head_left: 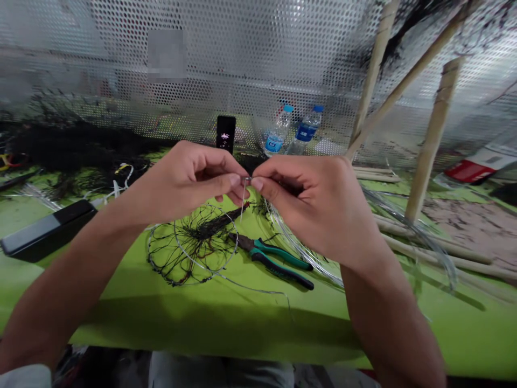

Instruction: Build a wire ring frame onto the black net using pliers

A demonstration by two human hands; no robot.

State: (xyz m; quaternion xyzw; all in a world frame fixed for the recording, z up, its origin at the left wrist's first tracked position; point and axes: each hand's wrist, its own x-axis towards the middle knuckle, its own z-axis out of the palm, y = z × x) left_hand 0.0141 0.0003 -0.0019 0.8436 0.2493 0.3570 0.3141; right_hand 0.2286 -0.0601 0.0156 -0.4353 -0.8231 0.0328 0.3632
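Note:
My left hand (202, 175) and my right hand (309, 202) meet over the table, fingertips almost touching. Both pinch a thin metal wire (243, 202), whose free end hangs down between them. Below, on the green table top, lies a round dark net (194, 242) of knotted cord with a wire ring around it. A wire tail (258, 291) runs from the ring toward the table's front. Combination pliers (278, 261) with green and black handles rest to the right of the net, jaws toward it. A coil of silvery wire (294, 245) is partly hidden behind my right hand.
Behind stand a black phone (225, 132) and two water bottles (278, 129) against a perforated metal screen (226, 64). A dark box-shaped device (48, 229) lies left. Wooden poles (434, 140) rise at right, with more lying flat. Black netting (76, 148) is heaped back left.

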